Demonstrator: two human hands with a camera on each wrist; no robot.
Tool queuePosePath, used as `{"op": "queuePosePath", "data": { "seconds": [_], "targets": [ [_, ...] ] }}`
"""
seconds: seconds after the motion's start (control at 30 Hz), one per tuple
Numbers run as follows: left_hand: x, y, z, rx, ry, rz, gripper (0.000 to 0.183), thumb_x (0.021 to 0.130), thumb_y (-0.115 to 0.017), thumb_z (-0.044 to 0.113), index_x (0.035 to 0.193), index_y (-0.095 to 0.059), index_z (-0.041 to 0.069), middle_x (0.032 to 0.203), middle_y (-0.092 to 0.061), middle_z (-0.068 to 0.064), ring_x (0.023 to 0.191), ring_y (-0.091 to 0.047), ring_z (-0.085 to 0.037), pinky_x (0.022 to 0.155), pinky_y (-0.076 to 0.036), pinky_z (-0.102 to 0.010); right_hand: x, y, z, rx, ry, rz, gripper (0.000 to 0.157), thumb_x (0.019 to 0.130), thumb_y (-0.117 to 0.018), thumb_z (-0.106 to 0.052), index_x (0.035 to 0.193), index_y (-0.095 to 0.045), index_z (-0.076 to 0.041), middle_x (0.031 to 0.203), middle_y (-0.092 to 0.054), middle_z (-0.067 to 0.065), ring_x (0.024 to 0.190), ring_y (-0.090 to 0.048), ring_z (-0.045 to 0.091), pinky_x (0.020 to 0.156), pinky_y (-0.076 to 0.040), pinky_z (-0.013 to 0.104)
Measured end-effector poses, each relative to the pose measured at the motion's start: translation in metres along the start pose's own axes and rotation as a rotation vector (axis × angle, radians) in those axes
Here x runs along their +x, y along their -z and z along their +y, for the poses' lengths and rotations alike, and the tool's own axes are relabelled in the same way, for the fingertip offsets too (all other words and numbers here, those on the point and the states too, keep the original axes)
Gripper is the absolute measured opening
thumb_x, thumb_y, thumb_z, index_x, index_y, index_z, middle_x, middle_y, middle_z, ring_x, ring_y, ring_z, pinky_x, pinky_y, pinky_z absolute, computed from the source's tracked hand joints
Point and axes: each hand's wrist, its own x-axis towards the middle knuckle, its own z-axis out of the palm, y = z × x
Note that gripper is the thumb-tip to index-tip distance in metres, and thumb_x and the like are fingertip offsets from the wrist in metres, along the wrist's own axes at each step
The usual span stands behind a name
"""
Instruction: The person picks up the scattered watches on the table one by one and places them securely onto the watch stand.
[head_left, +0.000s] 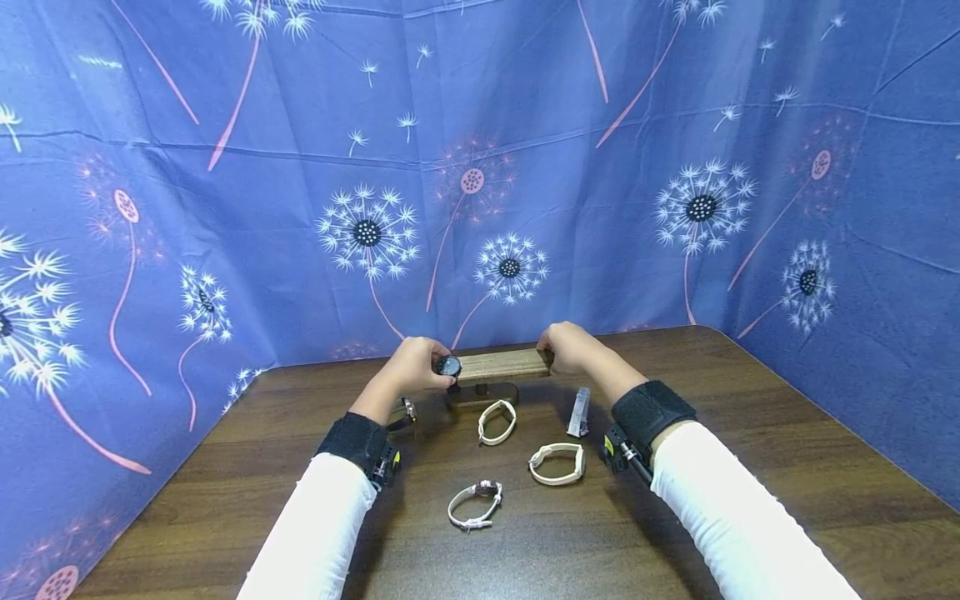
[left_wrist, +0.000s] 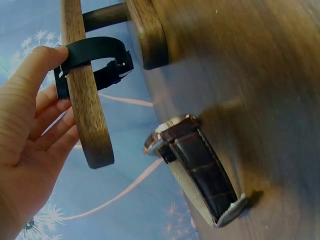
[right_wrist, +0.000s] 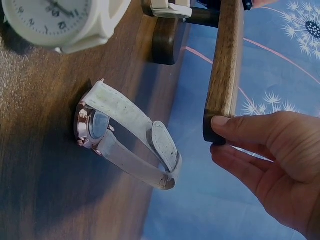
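A wooden watch stand with a horizontal bar [head_left: 502, 365] on a dark base [head_left: 483, 395] stands at the back of the table. Around the bar's left end loops a black-strapped watch [left_wrist: 97, 52], its strap buckled into a ring. My left hand [head_left: 412, 364] holds this watch, thumb on the strap above and fingers behind the bar. At the other end, my right hand [right_wrist: 270, 155] pinches the bar's dark tip between thumb and fingers. A brown leather-strap watch [left_wrist: 200, 167] lies near my left hand. Below my right hand is a pale-strap watch with a rose-gold case [right_wrist: 132, 112].
A cream watch [head_left: 497, 440] sits just before the stand's base. Nearer are a white watch [head_left: 555, 481] at centre right and a white-strap watch [head_left: 455, 517] at the front. Blue dandelion-print cloth [head_left: 600, 208] hangs behind the brown table [head_left: 585, 550].
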Motion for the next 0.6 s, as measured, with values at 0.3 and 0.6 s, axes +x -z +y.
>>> {"op": "queuePosePath", "data": {
  "seconds": [0.3,0.6],
  "targets": [
    [0.006,-0.003,0.006,0.031,-0.006,0.005,0.040,0.074,-0.083,0.025,0.105,-0.073,0.001,0.090,-0.073,-0.006,0.082,-0.067,-0.018,0.078,-0.054,-0.034,0.001,0.001,0.000,0.000,-0.014,-0.012,0.040,0.067,-0.078,0.004,0.107,-0.072,0.003,0.102,-0.071,0.014,0.099,-0.065,0.032,0.088,-0.053,0.041],
    [0.014,-0.008,0.012,0.015,-0.014,-0.007,0.043,0.074,-0.083,0.024,0.108,-0.071,-0.001,0.096,-0.073,-0.009,0.089,-0.068,-0.020,0.081,-0.054,-0.033,0.000,0.002,-0.003,-0.007,-0.016,-0.009,0.040,0.067,-0.078,0.005,0.106,-0.072,0.005,0.102,-0.071,0.015,0.098,-0.065,0.032,0.087,-0.053,0.040]
  ]
}}
